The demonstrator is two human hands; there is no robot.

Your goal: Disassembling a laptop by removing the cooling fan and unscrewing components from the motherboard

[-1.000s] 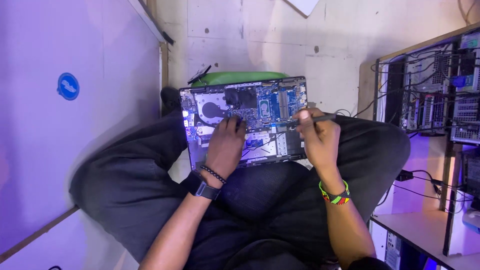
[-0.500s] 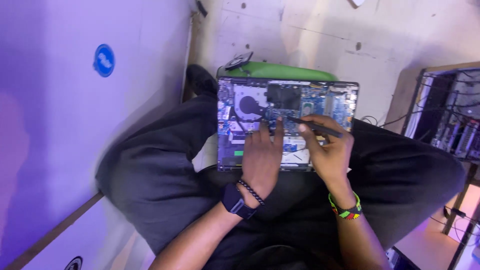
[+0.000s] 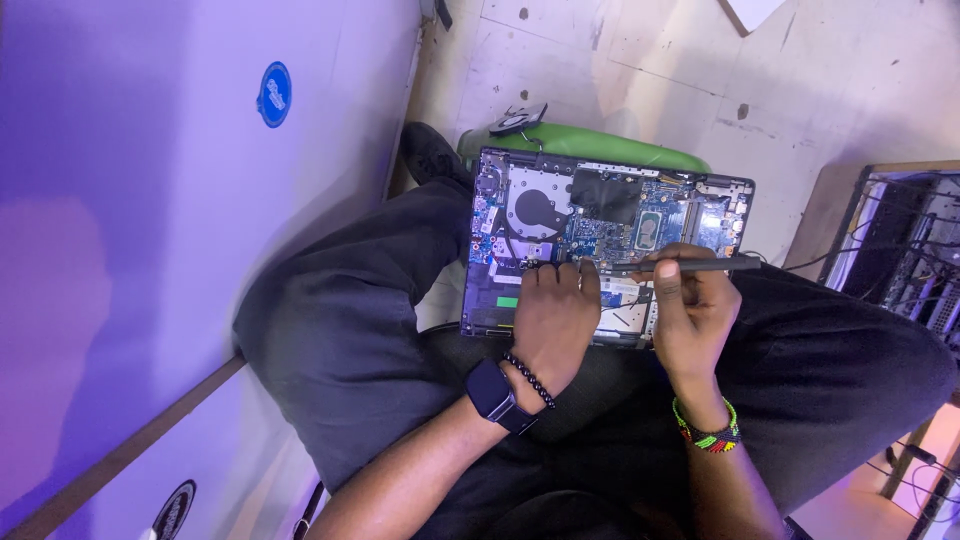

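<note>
An opened laptop lies bottom-up across my lap, its blue circuit board, round fan and black-covered parts exposed. My left hand rests flat on the lower part of the board, fingertips touching the middle. My right hand grips a thin dark screwdriver, held almost level across the board with its tip pointing left toward my left fingertips. A dark watch and a bead bracelet sit on my left wrist, a coloured bead band on my right.
I sit cross-legged in dark trousers on a worn pale floor. A green cushion lies under the laptop's far edge, with a small loose black fan beyond it. A white cabinet wall stands left; a rack of cabled equipment stands right.
The view has swung left and tilted, so the laptop sits further right in frame. Both hands stay on the board; the screwdriver now lies flatter.
</note>
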